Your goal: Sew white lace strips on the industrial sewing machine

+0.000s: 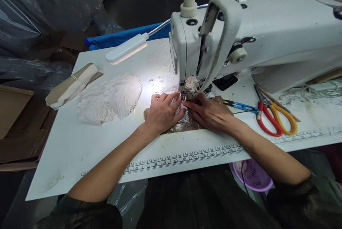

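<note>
— Left hand?
— Flat, palm down, fingers spread and loose, pressing on the strip of lace. Gripping nothing.
— Right hand?
— Also flat on the work, fingers stretched out toward the left hand, fingertips almost meeting it. Open, pinning the lace rather than clutching it.
— And the lace itself?
— Between the two hands, lying on a brown patch under both palms. Far end tucked beneath the presser foot, just beyond the fingertips.
— Above the hands?
— Head of the white sewing machine, looming right over the knuckles. Small pale rosette-like piece just behind the foot.
— Left of the left hand?
— Pile of white lace pieces, close by. Farther out, a folded cloth bundle with a band round it. Lamp on a bendy neck hanging over that side, lighting the spot ahead of the fingers.
— Right of the right hand?
— Blue thread snips just beside the wrist, then scissors with a red and a yellow handle a little farther off.
— Nearer than the hands?
— Printed ruler along the edge of the white table, running under both forearms. Purple basket below the edge, under the right forearm.
</note>
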Motion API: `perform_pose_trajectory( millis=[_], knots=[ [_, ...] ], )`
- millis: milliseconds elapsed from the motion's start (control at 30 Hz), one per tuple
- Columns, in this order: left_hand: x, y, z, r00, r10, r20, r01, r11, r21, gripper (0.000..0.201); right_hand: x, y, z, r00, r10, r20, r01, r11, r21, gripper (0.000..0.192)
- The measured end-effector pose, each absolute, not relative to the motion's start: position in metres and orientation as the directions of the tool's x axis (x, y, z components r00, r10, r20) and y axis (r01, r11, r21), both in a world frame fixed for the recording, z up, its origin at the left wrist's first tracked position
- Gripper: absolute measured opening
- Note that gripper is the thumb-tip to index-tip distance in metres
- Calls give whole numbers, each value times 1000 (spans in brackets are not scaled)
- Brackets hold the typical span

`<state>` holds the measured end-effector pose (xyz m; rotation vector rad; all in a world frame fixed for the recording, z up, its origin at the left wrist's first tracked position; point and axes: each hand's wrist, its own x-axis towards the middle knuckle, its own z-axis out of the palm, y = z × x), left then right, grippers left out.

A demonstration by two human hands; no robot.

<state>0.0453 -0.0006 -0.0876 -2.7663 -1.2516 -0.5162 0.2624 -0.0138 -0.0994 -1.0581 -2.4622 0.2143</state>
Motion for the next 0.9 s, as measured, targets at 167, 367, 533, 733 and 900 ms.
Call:
perform_pose_trajectory(
  millis=[167,367,533,733,900],
  knots=[
    [36,23,-86,561,675,479,725,-680,109,24,273,-17,-94,-553,781,289,658,622,-423,40],
    [19,71,-82,658,673,338,700,-712,56,17,278,-16,-83,-443,818,367,626,576,-525,35],
    [23,43,-72,687,600,410,625,-776,87,21,277,-16,-86,-437,819,373,607,574,-549,34],
    [27,5,-70,826,497,267,419,-857,299,19,275,-19,-90,-461,809,365,581,586,-565,27],
    [25,8,-78,782,544,303,429,-823,373,21,268,-25,-85,-562,771,301,515,610,-602,27]
  ],
)
